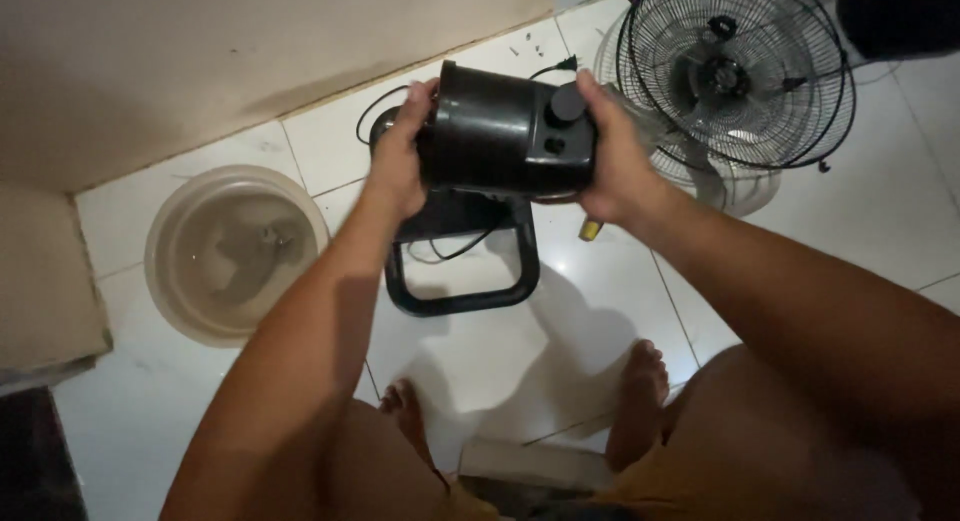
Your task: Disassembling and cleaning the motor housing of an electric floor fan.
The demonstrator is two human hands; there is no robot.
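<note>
Hands grip the black fan motor housing [505, 131] from both sides, left hand [398, 156] and right hand [615, 146] closed on it, above its black floor stand [465, 281] on the tiled floor [520, 371]; judged step: handling the detached housing, demanding a steady two-sided hold.

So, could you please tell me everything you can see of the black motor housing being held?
The black motor housing is a squat cylinder, apparently glossy plastic, lying on its side above the white tiled floor. A round knob and a smaller button sit on its upper face. The left hand and right hand clasp its two ends. A black cord trails behind it.
</note>
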